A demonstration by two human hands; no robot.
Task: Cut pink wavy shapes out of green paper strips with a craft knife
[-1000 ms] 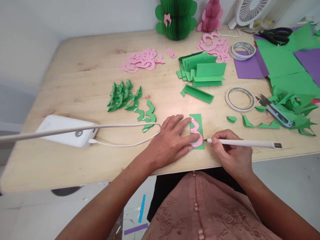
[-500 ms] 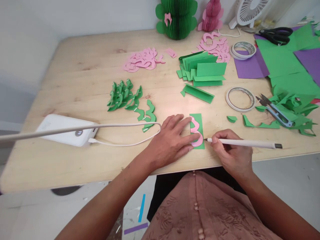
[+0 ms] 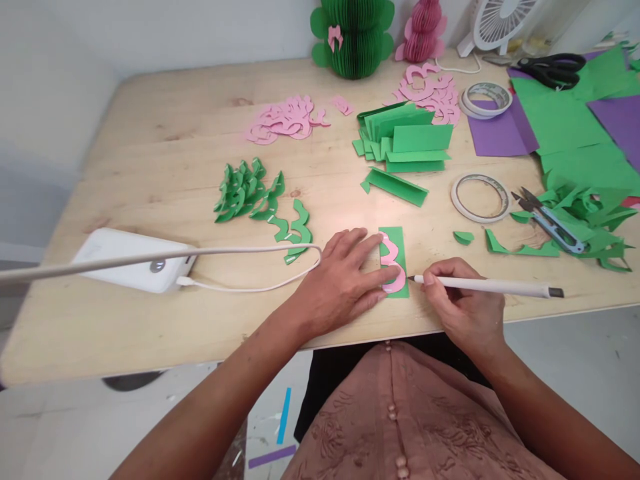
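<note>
My left hand (image 3: 345,280) lies spread with its fingers apart, the fingertips pressing a pink wavy paper cutout (image 3: 397,277) down on a green paper strip (image 3: 399,237). Part of the cutout is hidden under the fingers. A white pencil (image 3: 495,286) is pinched in my right hand (image 3: 463,300). Its dark tip points left and is close to the right edge of the green strip; whether it touches the paper I cannot tell. Beyond my left hand are several wavy green cutouts (image 3: 301,223) and a bunch of folded green ones (image 3: 241,189).
A white power bank (image 3: 133,260) with a cable lies left. Folded green strips (image 3: 423,139), pink cutouts (image 3: 285,121), tape rolls (image 3: 456,193), snips (image 3: 555,223), green scraps (image 3: 595,207) and black scissors (image 3: 553,69) spread across the table. Honeycomb paper shapes (image 3: 356,40) and a fan (image 3: 500,23) stand behind.
</note>
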